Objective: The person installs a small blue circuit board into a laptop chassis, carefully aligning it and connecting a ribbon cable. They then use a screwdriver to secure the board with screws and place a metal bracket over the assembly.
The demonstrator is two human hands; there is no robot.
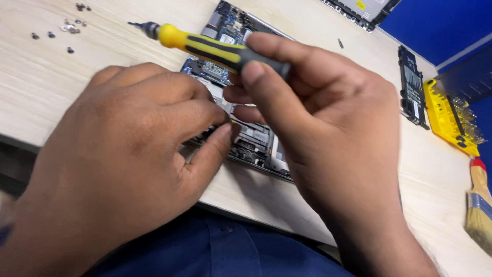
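On the pale wooden table (46,87) in front of me lies an opened laptop chassis (256,146), its circuit boards bare, mostly hidden under my hands. I judge it stiff but fragile, best steadied by its metal edge rather than the boards. My left hand (118,169) rests over its near part, thumb and forefinger pinched together; whether anything sits between them I cannot tell. My right hand (328,138) is closed around the dark grip of a yellow-and-black screwdriver (205,47), held across above the chassis with its tip pointing left. It feels light and rigid, and the ribbed grip is the natural hold. Off to the right lie a black battery (412,87), a yellow bit holder (451,115) and a brush (479,205). Tiny loose screws (69,28) sit at the far left.
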